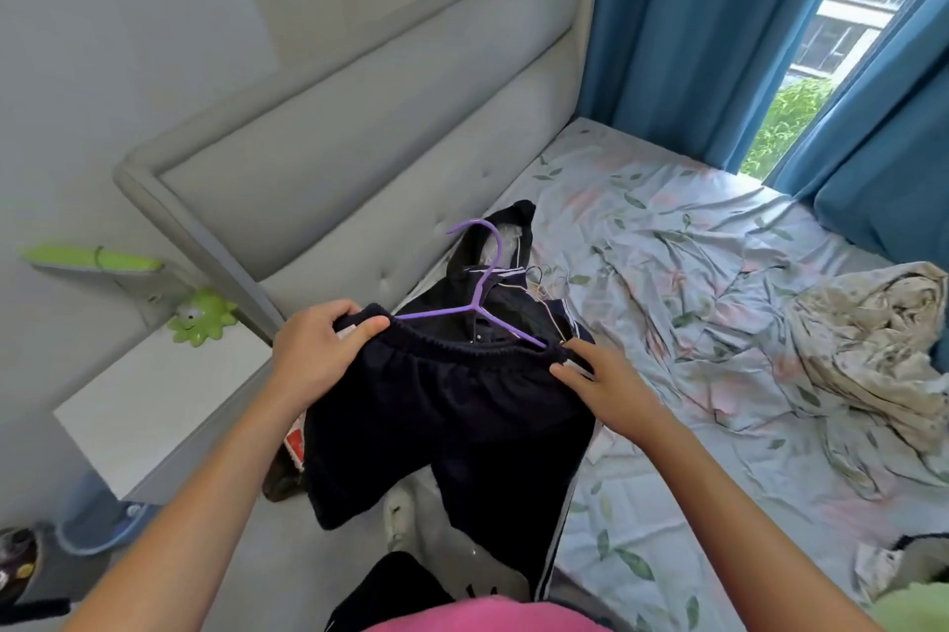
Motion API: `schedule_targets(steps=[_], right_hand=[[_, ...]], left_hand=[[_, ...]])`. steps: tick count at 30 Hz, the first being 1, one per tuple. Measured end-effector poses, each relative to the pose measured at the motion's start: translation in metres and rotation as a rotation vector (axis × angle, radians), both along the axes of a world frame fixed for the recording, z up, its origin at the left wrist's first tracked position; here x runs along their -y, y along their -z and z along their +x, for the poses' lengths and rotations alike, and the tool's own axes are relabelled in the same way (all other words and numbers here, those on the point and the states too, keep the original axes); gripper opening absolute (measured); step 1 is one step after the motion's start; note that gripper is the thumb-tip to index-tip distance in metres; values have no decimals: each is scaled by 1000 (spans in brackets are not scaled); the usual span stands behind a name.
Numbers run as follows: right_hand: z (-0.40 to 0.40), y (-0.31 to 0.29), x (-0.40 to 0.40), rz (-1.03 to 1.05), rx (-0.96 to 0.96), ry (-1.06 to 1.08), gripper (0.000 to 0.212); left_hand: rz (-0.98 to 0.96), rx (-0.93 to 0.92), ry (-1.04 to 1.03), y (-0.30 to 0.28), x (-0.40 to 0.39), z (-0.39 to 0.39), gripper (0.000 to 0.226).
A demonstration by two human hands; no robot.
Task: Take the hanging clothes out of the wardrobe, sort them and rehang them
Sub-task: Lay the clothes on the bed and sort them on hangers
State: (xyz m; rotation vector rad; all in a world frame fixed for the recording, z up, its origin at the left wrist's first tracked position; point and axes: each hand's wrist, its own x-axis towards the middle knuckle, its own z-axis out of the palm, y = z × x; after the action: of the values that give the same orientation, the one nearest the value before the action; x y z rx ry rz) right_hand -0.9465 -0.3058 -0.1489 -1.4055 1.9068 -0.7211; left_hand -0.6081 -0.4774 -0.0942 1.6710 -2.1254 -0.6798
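Note:
I hold up a pair of dark navy shorts point(447, 431) by the elastic waistband, over the edge of the bed. My left hand point(318, 349) grips the left end of the waistband, thumb on top. My right hand point(601, 380) pinches the right end. A purple hanger point(480, 292) sits in the waistband, its hook pointing up and away from me. Behind the shorts, a dark jacket with white stripes point(513, 303) lies on the bed near the headboard.
The bed point(693, 303) has a floral sheet, with a crumpled blanket point(873, 349) at the right. A grey padded headboard point(385, 128) stands behind. A white bedside table point(154, 405) with a green toy point(203, 318) is at left. Blue curtains point(693, 30) hang by the window.

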Motion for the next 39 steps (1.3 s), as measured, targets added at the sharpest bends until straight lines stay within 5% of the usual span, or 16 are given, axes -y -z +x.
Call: schedule_targets(steps=[10, 16, 23, 26, 31, 39], right_hand=[[20, 62, 90, 124, 10, 454, 11], [-11, 98, 172, 145, -63, 689, 13], [-90, 233, 240, 149, -180, 834, 19], [-112, 309, 251, 180, -183, 809, 14], [-101, 403, 234, 253, -205, 660, 49], [-21, 421, 116, 289, -87, 672, 55]], left_hand=[[146, 78, 354, 85, 177, -60, 38], [96, 94, 554, 116, 265, -129, 19], [-69, 116, 672, 244, 344, -231, 26], [-116, 186, 747, 323, 357, -255, 19], [-86, 379, 883, 426, 349, -243, 39], [-93, 466, 990, 439, 243, -195, 57]])
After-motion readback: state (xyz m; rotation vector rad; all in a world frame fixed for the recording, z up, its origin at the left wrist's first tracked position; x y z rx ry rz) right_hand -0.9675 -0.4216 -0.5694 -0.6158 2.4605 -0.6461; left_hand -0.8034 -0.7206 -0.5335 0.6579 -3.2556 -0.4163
